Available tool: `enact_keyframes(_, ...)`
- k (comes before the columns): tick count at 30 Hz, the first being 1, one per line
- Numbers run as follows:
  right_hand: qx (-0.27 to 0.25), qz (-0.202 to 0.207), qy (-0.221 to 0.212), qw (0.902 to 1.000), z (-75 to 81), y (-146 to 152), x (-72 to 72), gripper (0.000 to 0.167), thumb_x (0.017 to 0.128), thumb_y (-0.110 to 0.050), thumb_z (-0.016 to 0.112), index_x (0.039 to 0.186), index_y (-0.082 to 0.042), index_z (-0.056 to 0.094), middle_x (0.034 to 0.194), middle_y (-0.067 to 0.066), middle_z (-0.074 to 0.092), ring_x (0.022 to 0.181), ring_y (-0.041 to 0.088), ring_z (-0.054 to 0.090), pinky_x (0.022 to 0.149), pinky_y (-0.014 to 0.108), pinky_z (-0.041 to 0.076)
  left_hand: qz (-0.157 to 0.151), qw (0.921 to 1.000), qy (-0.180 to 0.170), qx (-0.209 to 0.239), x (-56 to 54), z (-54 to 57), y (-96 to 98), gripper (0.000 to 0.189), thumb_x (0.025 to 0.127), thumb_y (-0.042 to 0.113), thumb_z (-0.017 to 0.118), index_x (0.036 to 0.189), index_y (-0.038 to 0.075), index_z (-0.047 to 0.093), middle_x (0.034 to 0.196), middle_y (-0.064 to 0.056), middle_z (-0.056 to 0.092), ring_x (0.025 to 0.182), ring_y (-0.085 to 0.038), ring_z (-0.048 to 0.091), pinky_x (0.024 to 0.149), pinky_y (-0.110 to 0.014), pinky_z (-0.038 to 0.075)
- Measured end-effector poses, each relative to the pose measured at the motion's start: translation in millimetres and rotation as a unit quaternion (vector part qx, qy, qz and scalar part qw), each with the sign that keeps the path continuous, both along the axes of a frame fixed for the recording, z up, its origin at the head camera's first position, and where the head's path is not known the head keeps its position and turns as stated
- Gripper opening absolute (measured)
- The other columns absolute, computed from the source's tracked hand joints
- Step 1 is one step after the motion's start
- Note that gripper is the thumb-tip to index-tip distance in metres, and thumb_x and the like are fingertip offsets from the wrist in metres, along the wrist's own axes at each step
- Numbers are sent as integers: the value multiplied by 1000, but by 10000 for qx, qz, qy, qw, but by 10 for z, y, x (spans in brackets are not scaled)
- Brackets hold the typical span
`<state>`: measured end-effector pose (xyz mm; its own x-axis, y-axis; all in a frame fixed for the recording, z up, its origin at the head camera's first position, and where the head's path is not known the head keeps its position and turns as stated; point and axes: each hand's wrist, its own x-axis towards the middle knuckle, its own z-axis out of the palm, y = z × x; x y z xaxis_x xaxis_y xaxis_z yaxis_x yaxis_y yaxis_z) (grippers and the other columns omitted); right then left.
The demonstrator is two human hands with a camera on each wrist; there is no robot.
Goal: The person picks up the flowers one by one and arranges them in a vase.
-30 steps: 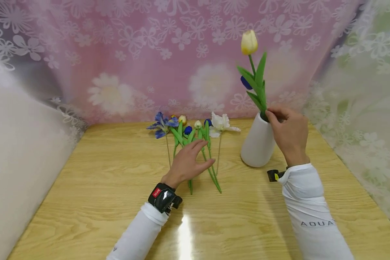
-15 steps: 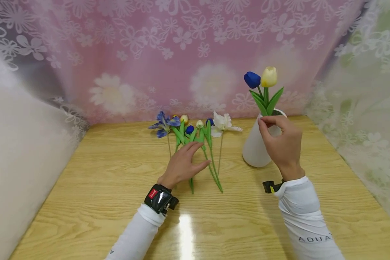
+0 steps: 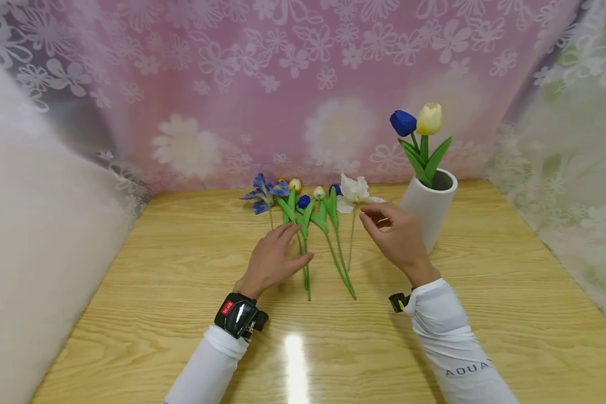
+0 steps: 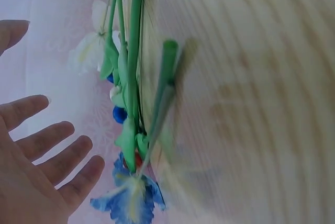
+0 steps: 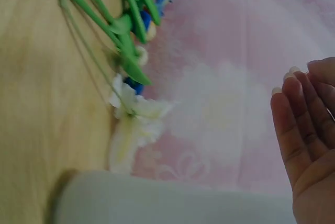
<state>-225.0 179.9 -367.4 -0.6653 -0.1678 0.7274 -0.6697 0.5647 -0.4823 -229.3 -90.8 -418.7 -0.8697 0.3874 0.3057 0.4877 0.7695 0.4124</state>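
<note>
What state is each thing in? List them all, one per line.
Vase: standing on the table, holding two tulips
Vase tulips: one blue, one cream, heads above the rim
Iris: lying on the table
White flower: lying on the table
Loose tulips: lying between iris and white flower
Left hand: holding nothing
Right hand: holding nothing
Left wristband: strapped on

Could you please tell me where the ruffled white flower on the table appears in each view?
Head: ruffled white flower, just right of centre.
Left wrist: ruffled white flower, upper left.
Right wrist: ruffled white flower, left of centre.
Shared landmark: blue iris, the row's opposite end.
</note>
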Motion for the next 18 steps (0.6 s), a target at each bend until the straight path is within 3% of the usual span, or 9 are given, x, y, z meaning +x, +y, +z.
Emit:
enact_keyframes(6, 304, -110, -1012, 9943, -191, -150, -42, 17, 89, -13, 69, 103, -2, 71, 90, 6, 69, 76, 18, 65, 66, 36, 56, 97, 9999, -32, 75, 52, -21, -161, 67, 87, 49, 64, 141, 12, 49, 142, -14, 45, 124, -36, 46, 98, -54, 39)
enact_keyframes(12, 614, -56, -2122, 9753, -320, -266, -67, 26, 94, -22, 63, 113, -5, 67, 102, 8, 66, 84, 20, 64, 74, 38, 55, 173, 9998, -76, -6, 80, -43, -269, 65, 88, 50, 62, 139, 12, 51, 142, -14, 44, 124, -36, 46, 97, -53, 40)
enact_keyframes(18, 740, -111, -2850, 9556, -433, -345, -122, 32, 95, -23, 61, 118, -1, 65, 109, 12, 65, 92, 26, 63, 79, 42, 53, 210, 9997, -144, 38, 141, -63, -362, 66, 88, 51, 61, 138, 10, 51, 142, -15, 44, 123, -37, 47, 97, -55, 39)
